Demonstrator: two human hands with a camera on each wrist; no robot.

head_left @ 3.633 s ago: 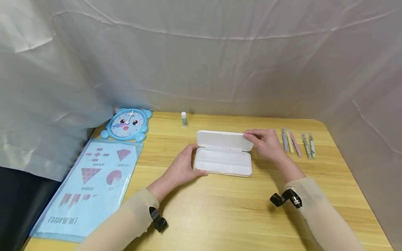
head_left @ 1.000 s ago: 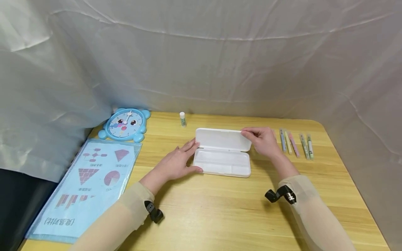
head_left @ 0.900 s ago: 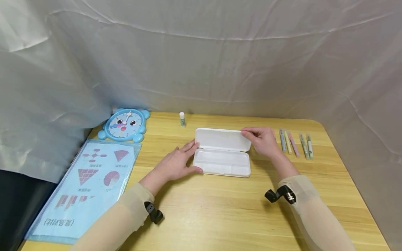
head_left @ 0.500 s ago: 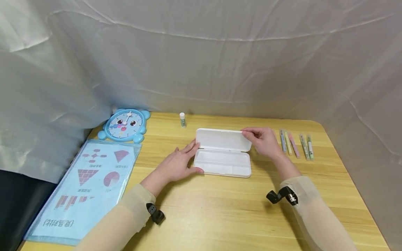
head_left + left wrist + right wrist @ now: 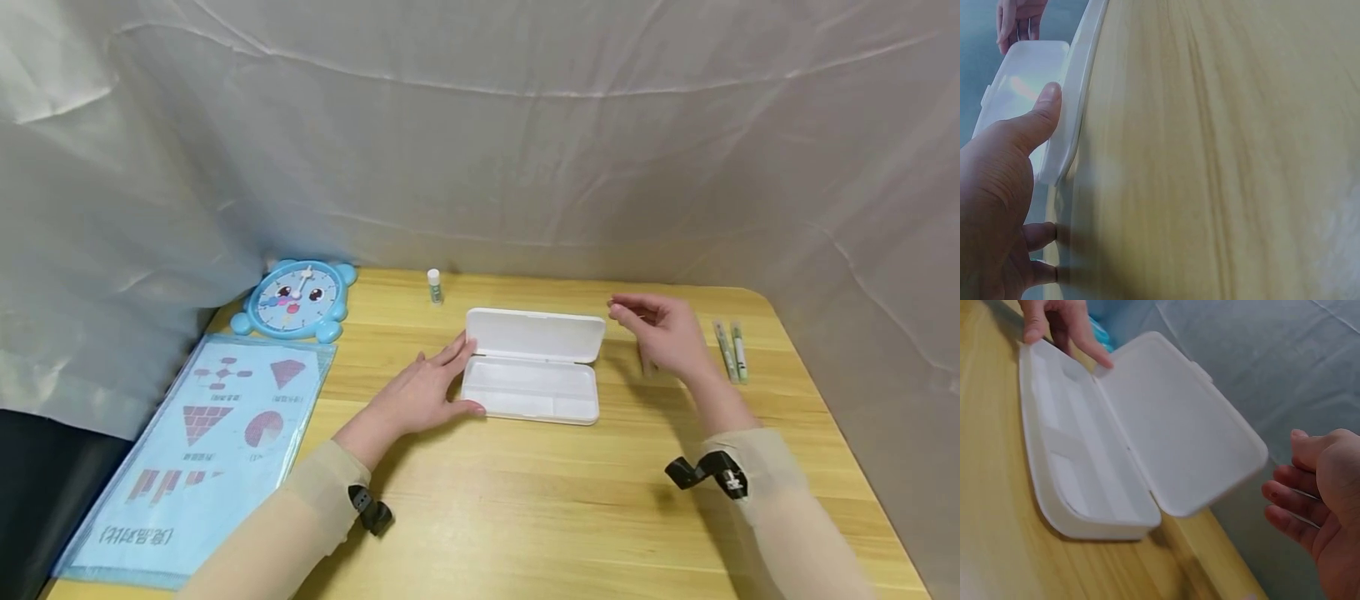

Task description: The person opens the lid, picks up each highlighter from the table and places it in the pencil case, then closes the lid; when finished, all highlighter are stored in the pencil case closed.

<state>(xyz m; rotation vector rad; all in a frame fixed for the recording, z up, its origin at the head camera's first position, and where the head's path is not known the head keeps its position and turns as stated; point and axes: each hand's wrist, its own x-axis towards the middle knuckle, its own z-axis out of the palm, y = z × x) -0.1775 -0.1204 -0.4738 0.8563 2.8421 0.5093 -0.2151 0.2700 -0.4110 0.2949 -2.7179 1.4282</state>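
A white pencil case [image 5: 528, 389] lies on the table with its lid [image 5: 536, 335] raised at the back. Long and short compartments show inside, and nothing lies in them. At the left end is my left hand [image 5: 422, 392]: the thumb rests on the front corner, while the straight index finger touches the lid's left edge. In the left wrist view, the other fingers sit apart from the case, beside the table edge. My right hand [image 5: 666, 333] hovers just right of the lid, not touching it. Its fingers are loosely bent and hold nothing, as the right wrist view also shows.
Two green pens [image 5: 732, 352] lie right of my right hand, which largely hides more pens. A small white-capped bottle or stick [image 5: 435, 287] stands behind the case. A blue toy clock [image 5: 296, 298] and a blue document folder [image 5: 198, 458] lie at left. Grey cloth [image 5: 480, 150] hangs behind.
My right hand has released the lid's right corner and moved right, covering the coloured pens. The lid stays raised by itself or against my left index finger. Earlier, my left hand's fingers shifted towards the lid.
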